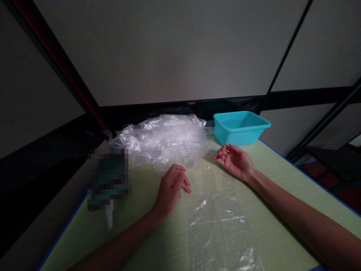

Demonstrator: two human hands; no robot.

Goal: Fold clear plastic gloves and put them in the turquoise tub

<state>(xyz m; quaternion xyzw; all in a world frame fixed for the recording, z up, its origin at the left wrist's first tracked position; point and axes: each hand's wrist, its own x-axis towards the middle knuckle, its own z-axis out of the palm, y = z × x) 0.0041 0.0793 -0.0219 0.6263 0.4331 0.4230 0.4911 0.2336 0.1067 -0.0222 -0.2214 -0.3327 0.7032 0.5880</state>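
Observation:
A flat clear plastic bag (222, 233) lies on the table, stretching from between my hands toward the near edge. Just left of its far end is my left hand (170, 188), with fingers loosely bent, apart and holding nothing. My right hand (235, 162) is on the other side, palm turned up and fingers softly curled around nothing. Beyond my left hand spreads a crumpled heap of clear plastic bags (169, 139). A turquoise plastic basin (239, 131) stands behind my right hand; its inside shows only in part.
The pale green table (152, 241) has a blue edge. At its left side sits a dark, pixelated object (108, 180) with a pale strip below it. Light wall panels (175, 52) with dark trim rise behind the table. A dark surface (332, 162) is at the right.

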